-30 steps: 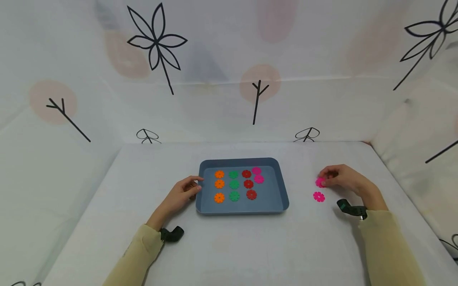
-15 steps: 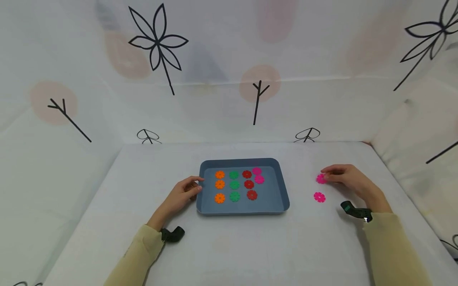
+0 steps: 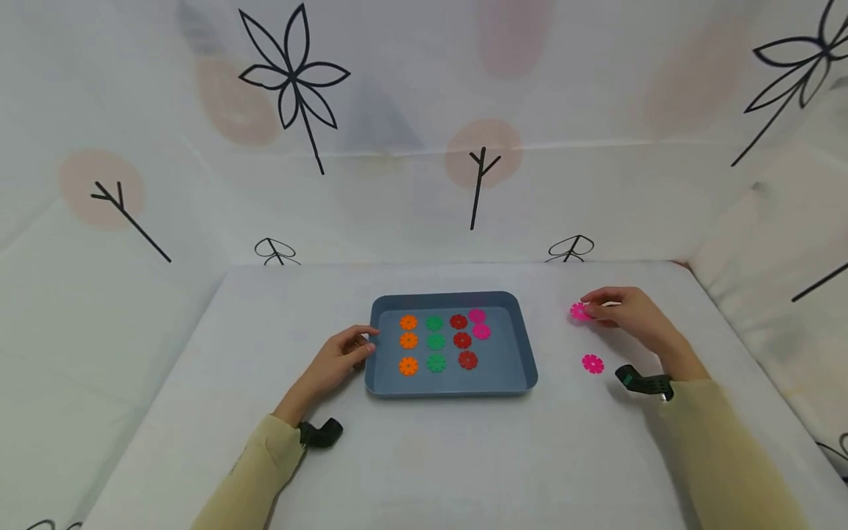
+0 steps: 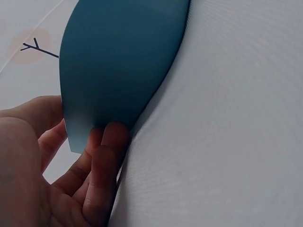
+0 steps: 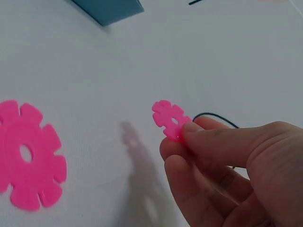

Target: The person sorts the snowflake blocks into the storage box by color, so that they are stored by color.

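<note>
My right hand (image 3: 626,316) pinches a pink notched plastic disc (image 5: 166,116) between thumb and fingertips, raised off the table, as its shadow in the right wrist view shows. A second pink notched disc (image 3: 592,364) lies flat on the table nearer me. With the fingers bent at its left wall and rim, my left hand (image 3: 336,361) holds the blue-grey tray (image 3: 510,375). Inside the tray are columns of notched discs: orange (image 3: 408,341), green (image 3: 436,341) and red (image 3: 462,340), three each. Two pink discs (image 3: 481,332) sit at the upper right of the red column.
The table (image 3: 464,464) has a white cover. Patterned white cloth (image 3: 397,199) stands behind it and at both sides. Each wrist carries a dark camera mount, on the left (image 3: 321,433) and on the right (image 3: 642,382).
The right hand has lifted its pink disc from beside the other one and moved away from me and slightly left. The left hand and the tray have stayed put.
</note>
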Motion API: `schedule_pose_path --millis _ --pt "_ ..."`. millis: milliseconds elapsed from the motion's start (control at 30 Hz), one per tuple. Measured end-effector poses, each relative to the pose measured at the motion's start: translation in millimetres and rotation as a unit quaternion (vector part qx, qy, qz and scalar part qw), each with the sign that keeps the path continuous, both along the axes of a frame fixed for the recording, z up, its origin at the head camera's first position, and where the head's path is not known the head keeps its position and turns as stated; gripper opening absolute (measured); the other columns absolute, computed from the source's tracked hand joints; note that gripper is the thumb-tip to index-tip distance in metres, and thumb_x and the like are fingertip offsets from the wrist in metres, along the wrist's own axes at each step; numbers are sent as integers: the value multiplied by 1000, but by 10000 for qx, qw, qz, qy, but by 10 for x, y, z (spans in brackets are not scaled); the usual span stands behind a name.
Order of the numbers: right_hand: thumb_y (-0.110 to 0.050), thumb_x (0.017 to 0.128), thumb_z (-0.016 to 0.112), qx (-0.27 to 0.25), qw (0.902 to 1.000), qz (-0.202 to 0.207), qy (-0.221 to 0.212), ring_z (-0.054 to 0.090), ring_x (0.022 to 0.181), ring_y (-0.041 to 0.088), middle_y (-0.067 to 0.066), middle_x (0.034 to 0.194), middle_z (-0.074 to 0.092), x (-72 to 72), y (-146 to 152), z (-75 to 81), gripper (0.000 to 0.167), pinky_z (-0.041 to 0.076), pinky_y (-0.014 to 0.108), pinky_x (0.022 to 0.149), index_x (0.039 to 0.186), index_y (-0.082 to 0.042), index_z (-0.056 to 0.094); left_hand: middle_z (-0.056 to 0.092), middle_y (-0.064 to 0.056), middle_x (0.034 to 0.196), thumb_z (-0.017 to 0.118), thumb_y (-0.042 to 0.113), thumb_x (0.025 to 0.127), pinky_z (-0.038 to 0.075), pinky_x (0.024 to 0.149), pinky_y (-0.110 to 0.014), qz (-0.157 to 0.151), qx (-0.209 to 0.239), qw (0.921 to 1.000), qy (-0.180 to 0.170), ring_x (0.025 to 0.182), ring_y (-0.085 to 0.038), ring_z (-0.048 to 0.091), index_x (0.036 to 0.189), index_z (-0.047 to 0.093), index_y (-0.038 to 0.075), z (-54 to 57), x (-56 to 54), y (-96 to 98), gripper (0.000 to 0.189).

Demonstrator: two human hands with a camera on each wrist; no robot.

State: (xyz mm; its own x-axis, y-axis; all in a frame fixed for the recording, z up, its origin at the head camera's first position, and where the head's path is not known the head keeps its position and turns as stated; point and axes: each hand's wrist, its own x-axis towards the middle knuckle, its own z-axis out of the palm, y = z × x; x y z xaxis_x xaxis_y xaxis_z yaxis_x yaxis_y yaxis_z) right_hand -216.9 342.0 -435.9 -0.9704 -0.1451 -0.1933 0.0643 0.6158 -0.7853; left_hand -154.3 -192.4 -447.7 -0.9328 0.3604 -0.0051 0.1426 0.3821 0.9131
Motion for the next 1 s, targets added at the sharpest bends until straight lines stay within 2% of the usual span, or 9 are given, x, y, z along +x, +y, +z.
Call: schedule_pose_path --millis 367,733,867,1000 --pt "-14 99 63 -198 9992 231 254 63 104 34 25 120 61 -36 -411 181 33 55 28 81 125 7 62 60 -13 96 59 14 102 47 65 -30 19 -56 10000 7 78 -32 57 132 58 0 11 7 2 34" --pt "-13 95 68 -58 9969 597 504 67 99 33 18 112 66 -26 -801 301 25 55 44 86 117 0 70 60 -14 97 59 15 102 47 64 -30 -2 -108 9999 28 78 -31 57 133 58 0 22 10 2 34" --pt "-11 95 67 -244 9955 810 425 68 97 33 16 108 67 -46 -914 296 22 52 50 88 114 -2 72 59 -13 96 59 15 102 47 64 -30 -8 -108 9999 35 77 -31 57 133 58 0 27 12 4 34" --pt "-10 94 68 -332 9928 1091 375 67 96 29 12 107 69 -84 -1038 260 18 52 49 88 111 -4 73 59 -11 96 59 14 102 47 64 -30 -22 -119 9999 54 76 -31 57 133 58 0 26 10 2 34"
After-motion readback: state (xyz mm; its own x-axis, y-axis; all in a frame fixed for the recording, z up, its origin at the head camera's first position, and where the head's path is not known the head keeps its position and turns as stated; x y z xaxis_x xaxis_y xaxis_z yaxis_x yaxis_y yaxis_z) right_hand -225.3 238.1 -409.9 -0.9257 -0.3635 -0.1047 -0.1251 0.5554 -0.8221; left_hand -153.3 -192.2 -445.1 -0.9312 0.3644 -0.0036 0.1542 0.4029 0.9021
